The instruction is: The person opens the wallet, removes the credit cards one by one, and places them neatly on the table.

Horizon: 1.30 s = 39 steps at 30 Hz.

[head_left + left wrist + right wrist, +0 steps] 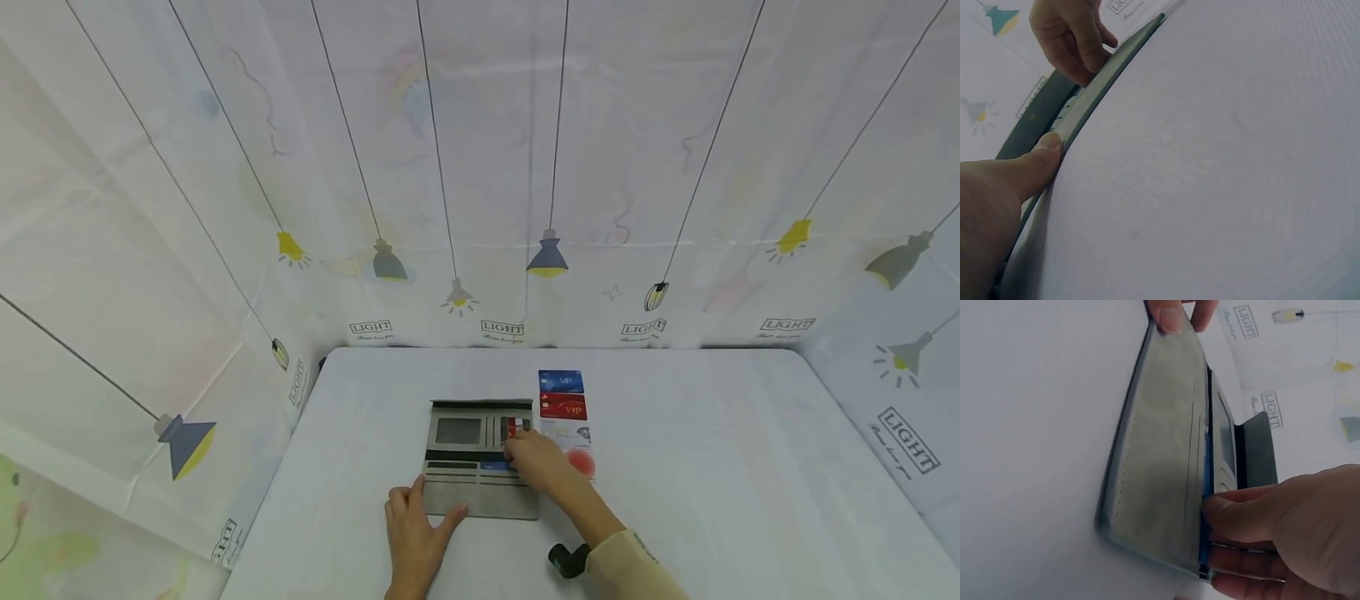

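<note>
A grey wallet (480, 500) lies unfolded on the white table, with a window pocket on its upper panel and card slots on both panels. My left hand (417, 533) holds its lower left corner, thumb (1044, 153) on the bottom edge and fingers along the left side. At the right end of the lower panel, my right hand (542, 462) pinches a blue card (1208, 469) that sits mostly in a slot. The fingertips behind the card are partly hidden. A red-patterned card (514, 425) shows in an upper slot, just beyond the right hand.
Right of the wallet, cards lie in a column: a blue VIP card (561, 382), a red VIP card (562, 406), a whitish card (562, 431) and one with a red circle (580, 462), partly behind the right forearm. A small black device (567, 561) is by the right sleeve.
</note>
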Each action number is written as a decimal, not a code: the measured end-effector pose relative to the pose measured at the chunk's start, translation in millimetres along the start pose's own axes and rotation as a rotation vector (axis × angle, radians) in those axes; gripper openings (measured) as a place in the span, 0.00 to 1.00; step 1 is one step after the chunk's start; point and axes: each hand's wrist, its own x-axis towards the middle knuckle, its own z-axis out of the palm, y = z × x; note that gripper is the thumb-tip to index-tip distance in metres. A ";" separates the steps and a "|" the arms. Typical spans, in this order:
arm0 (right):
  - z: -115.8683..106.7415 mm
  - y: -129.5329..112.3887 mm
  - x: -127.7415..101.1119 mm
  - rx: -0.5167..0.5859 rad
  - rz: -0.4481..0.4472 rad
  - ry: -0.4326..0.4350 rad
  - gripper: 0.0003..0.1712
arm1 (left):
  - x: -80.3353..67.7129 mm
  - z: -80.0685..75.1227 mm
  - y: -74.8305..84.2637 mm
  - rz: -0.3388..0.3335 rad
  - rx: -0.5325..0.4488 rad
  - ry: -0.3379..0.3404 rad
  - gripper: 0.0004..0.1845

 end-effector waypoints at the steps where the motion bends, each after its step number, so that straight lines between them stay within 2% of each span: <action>1: -1.3 -1.8 0.3 -0.014 0.001 -0.010 0.07 | 0.2 0.1 0.0 0.001 0.004 0.005 0.51; 6: -1.7 -4.0 2.3 -0.014 0.017 -0.038 0.10 | 0.6 -1.0 0.8 -0.009 0.004 -0.004 0.51; 12: 1.6 5.7 3.3 0.196 0.030 -0.044 0.05 | 1.1 -2.0 0.1 -0.029 -0.006 -0.034 0.52; 15: 1.9 10.1 3.3 0.248 0.032 -0.043 0.03 | 0.3 -2.0 0.0 -0.018 -0.006 -0.025 0.52; 21: 2.8 13.5 5.5 0.241 0.030 -0.062 0.04 | 0.1 -2.7 0.0 0.008 -0.009 -0.002 0.52; 25: 1.6 10.9 6.8 0.180 0.006 -0.050 0.06 | -0.1 -3.6 0.4 0.017 -0.018 0.000 0.51; 29: 0.0 6.8 6.2 0.119 0.023 -0.055 0.07 | 0.1 -3.3 0.3 0.011 -0.016 -0.008 0.51; 34: -0.5 4.0 5.5 0.100 0.053 -0.071 0.07 | 0.4 -3.0 -0.1 0.004 -0.012 -0.013 0.52; 39: 0.2 4.1 5.1 0.058 0.034 -0.060 0.08 | 0.4 -2.5 -0.5 0.005 -0.005 -0.011 0.52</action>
